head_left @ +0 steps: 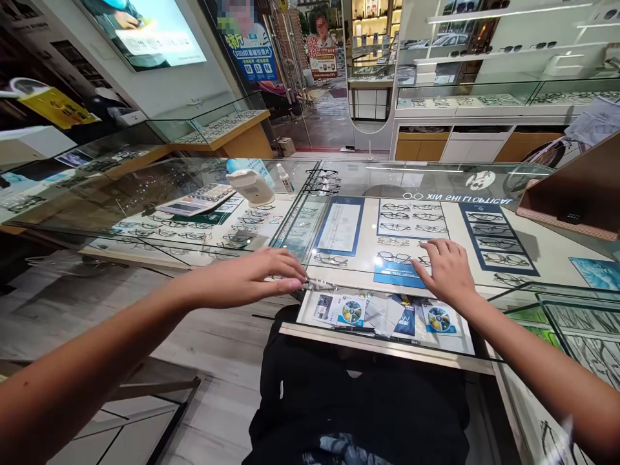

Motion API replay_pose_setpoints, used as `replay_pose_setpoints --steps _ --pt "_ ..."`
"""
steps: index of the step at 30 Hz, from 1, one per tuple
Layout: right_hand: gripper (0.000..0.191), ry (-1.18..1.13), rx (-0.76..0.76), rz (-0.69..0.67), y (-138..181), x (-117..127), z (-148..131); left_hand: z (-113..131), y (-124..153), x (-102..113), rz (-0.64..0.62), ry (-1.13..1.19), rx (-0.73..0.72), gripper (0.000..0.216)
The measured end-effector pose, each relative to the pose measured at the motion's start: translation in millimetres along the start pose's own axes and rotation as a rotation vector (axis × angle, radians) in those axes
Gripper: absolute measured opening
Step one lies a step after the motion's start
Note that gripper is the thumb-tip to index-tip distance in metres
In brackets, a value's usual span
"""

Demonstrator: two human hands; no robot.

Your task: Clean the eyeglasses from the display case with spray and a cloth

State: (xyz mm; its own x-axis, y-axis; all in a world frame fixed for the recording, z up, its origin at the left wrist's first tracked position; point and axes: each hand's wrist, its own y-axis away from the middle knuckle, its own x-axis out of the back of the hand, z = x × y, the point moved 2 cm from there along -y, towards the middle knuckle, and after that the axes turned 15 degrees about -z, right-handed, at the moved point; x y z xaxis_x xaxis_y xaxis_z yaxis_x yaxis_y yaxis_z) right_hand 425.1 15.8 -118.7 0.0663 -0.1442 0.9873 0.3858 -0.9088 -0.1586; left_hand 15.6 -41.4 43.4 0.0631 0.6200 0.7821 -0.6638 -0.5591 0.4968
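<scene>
1. The left hand (266,281) has its fingers nearly straight and close together, thumb slightly apart below; their tips meet a slim, shiny silvery object (320,285). Whether they grip it, I cannot tell.
2. That object, too blurred to identify, lies at the front edge of the clear glass counter (358,270), just above a pale, shallow pulled-out drawer (387,349). A careless nudge could probably tip it over the edge among the papers.
3. The right hand (448,274) is loosely spread and curved, apparently holding nothing, over the glass near thin-rimmed spectacles (394,257) displayed below. Pressing there would likely leave smears.
4. Inside the drawer, white leaflets with multicoloured discs (352,312) carry print too small to read. Pushing it in could crumple loose sheets, if any catch.
5. Further out, white lettering (469,197) on the glass reads "XIN SHI LI OPTICAL", flipped.
6. Beyond, a blue poster (252,51) shows what look like "90", "67" and "94"; its other characters are unclear.
</scene>
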Motion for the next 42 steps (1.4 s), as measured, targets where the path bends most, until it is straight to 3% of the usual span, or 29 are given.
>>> replay_pose_setpoints --steps 6,12,19,22,26,29,34,42 --pt "0.055 -0.016 -0.002 0.011 0 0 2 9 -33 -42 -0.262 0.242 -0.033 0.06" --pt "0.052 -0.018 0.0 0.01 1 0 2 -15 -94 -73 -0.318 0.199 -0.011 0.066" --pt "0.052 -0.028 0.01 0.022 1 1 2 -65 -158 -108 -0.229 0.031 0.199 0.087" --pt "0.052 -0.034 0.014 0.033 0 0 3 -93 -182 -118 -0.106 -0.05 0.292 0.088" --pt "0.051 -0.034 0.023 0.04 -1 -1 4 -124 -209 -120 0.106 -0.216 0.285 0.082" --pt "0.051 -0.027 0.017 0.034 -1 -1 4 -147 -223 -120 0.18 -0.262 0.289 0.078" --pt "0.053 -0.018 0.006 0.013 -2 2 3 -178 -239 -122 0.187 -0.248 0.314 0.074" --pt "0.052 -0.001 0.015 0.008 -2 1 3 -204 -254 -123 0.179 -0.252 0.295 0.065"
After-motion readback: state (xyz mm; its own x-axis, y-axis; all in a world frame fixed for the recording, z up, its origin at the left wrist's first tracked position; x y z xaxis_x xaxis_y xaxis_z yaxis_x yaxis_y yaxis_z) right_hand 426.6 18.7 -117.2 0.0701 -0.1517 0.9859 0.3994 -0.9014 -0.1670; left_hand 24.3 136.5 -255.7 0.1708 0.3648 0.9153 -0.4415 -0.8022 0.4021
